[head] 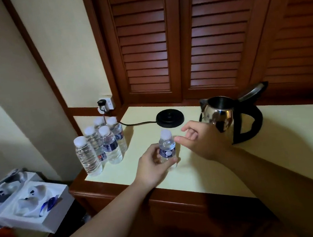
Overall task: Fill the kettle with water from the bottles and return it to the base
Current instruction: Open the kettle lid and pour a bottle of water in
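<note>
A small capped water bottle (pixel 167 148) with a blue label stands upright on the cream counter (pixel 282 143), and my left hand (pixel 153 167) grips its lower body. My right hand (pixel 202 140) hovers just right of the bottle's white cap, fingers relaxed and holding nothing. The steel kettle (pixel 229 116) stands off its base at the right, lid flipped up, black handle facing right. Its round black base (pixel 169 118) sits bare behind the bottle.
Several more capped bottles (pixel 100 145) cluster at the counter's left end. A cord runs from the base to a wall socket (pixel 106 103). Louvred wooden doors (pixel 182 38) rise behind. White boxes (pixel 25 201) lie lower left, below the counter edge.
</note>
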`<state>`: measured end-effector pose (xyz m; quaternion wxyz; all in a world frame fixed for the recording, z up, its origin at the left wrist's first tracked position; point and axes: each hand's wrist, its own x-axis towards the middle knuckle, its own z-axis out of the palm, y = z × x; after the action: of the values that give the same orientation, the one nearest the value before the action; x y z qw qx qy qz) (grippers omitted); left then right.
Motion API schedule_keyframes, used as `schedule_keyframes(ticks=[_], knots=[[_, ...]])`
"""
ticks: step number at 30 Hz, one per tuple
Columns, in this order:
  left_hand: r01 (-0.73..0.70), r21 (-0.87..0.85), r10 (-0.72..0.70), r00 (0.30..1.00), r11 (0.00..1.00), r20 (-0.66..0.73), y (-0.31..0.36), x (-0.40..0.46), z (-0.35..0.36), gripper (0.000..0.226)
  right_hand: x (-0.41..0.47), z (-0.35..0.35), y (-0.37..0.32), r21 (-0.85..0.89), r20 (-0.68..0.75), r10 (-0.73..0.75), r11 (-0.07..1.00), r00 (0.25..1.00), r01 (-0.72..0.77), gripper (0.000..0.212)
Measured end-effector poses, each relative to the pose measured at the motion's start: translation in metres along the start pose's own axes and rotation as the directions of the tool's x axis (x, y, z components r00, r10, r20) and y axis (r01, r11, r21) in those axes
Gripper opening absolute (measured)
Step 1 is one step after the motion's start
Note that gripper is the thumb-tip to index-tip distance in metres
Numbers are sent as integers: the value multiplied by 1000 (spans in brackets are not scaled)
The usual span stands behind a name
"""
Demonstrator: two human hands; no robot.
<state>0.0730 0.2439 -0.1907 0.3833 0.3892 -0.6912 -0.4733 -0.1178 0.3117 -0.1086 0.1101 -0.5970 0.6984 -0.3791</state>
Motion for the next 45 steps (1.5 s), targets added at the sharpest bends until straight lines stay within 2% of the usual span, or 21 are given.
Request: schedule_keyframes(ticks=[2, 5, 9, 11, 15, 18, 21, 23, 27, 28, 30, 32, 34, 37, 41, 45], knots=[[-5, 6, 4, 999, 1000, 40, 0, 6, 10, 43, 8, 1, -15, -53, 50, -26, 998, 998, 29, 39], [-52, 40, 48, 994, 998, 96, 0, 18, 19, 36, 19, -1, -25, -195, 39, -88, 976, 995, 94, 46], [-11, 83, -4, 986, 996, 169, 0, 37, 23, 35, 30, -9, -27, -246, 62, -29, 968, 998, 44, 48], [-43, 161, 5, 973, 986, 233, -1, 47, 22, 34, 34, -19, -30, -258, 145, -37, 963, 989, 74, 41], [-85, 137, 29, 930, 987, 366, -1, 64, 21, 34, 43, -44, -34, -287, 358, -51, 944, 932, 161, 21], [-113, 131, 49, 907, 985, 419, 0, 71, 23, 39, 46, -56, -37, -252, 421, -6, 960, 907, 123, 34], [-130, 126, 63, 898, 984, 436, -3, 78, 28, 44, 47, -55, -37, -330, 294, 116, 944, 949, -13, 50], [-141, 123, 72, 890, 982, 450, -3, 80, 30, 45, 48, -49, -35, -423, 218, 125, 906, 968, -21, 54], [-149, 122, 71, 870, 981, 488, -4, 85, 32, 47, 50, -50, -39, -389, 307, 65, 919, 949, 63, 15], [-145, 121, 67, 867, 982, 494, -5, 86, 32, 48, 51, -54, -40, -363, 335, 47, 928, 941, 82, 10], [-151, 130, 67, 864, 980, 499, -5, 88, 32, 49, 52, -66, -38, -330, 335, 27, 939, 942, 91, 25], [-165, 143, 75, 868, 976, 492, -3, 88, 32, 49, 49, -78, -31, -323, 274, 17, 943, 962, 76, 29], [-171, 138, 86, 875, 976, 476, -1, 86, 33, 47, 38, -88, -13, -337, 210, 54, 941, 976, 20, 23], [-162, 96, 103, 888, 982, 448, 0, 80, 36, 48, 6, -90, 32, -334, 174, 201, 933, 964, -134, 14], [-122, -9, 114, 893, 992, 436, 0, 72, 39, 53, -47, -68, 100, -291, 156, 405, 891, 901, -350, 21], [-140, -12, 134, 921, 990, 365, 3, 68, 46, 38, -71, -46, 133, -251, 13, 416, 881, 909, -400, 32]])
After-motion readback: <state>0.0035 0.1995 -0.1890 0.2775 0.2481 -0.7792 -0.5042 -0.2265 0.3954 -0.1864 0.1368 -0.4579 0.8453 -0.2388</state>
